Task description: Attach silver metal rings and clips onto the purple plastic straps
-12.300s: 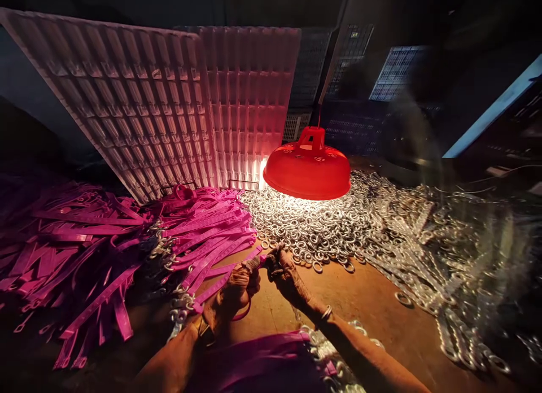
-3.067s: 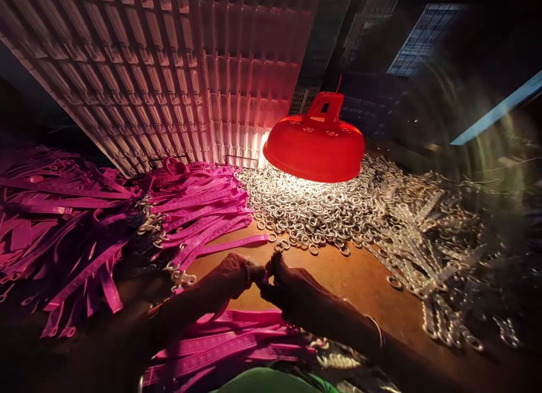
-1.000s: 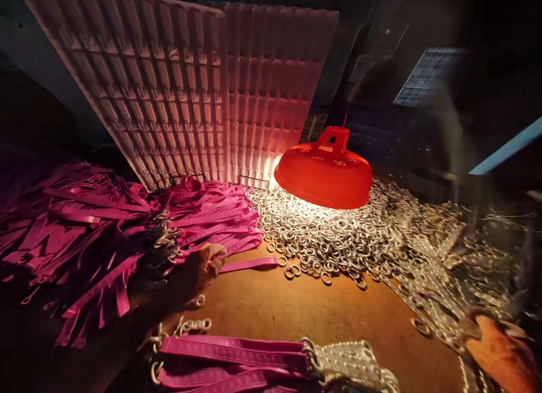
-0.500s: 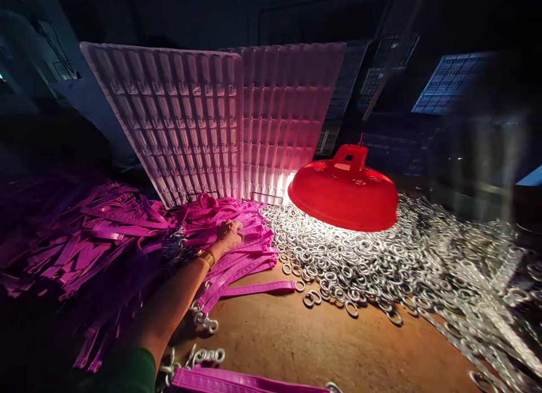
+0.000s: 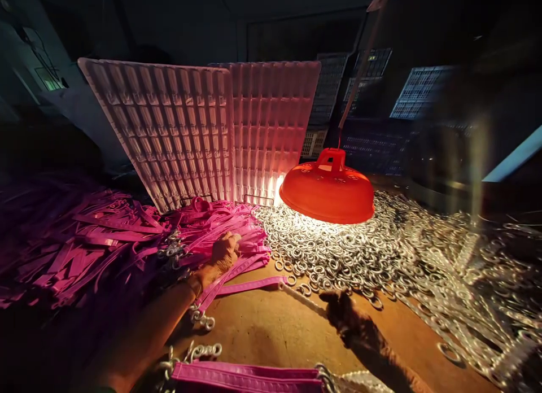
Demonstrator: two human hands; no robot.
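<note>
My left hand (image 5: 226,253), fingers curled, is closed on the pink straps (image 5: 249,263) of the middle pile; its fingertips are partly hidden. Just in front of that pile a single pink strap (image 5: 249,285) lies with its end by the metal rings. In shadow, my right hand (image 5: 342,314) is closed around a thin pale cord (image 5: 302,300). The cord's far end reaches the tip of the single strap; whether they are joined I cannot tell. A finished-looking pink strap piece (image 5: 245,375) with metal rings at its ends lies at the near edge.
A red lamp shade (image 5: 328,192) hangs low over a heap of metal rings (image 5: 322,252). Ribbed plastic panels (image 5: 165,133) stand behind the straps. More pink straps (image 5: 84,235) are heaped at left; pale cords (image 5: 478,302) lie among rings at right. The brown tabletop (image 5: 262,325) shows in between.
My right hand has come into view from the lower right with the pale cord. My left hand stays on the pink straps, its fingers now more curled. The view has shifted slightly.
</note>
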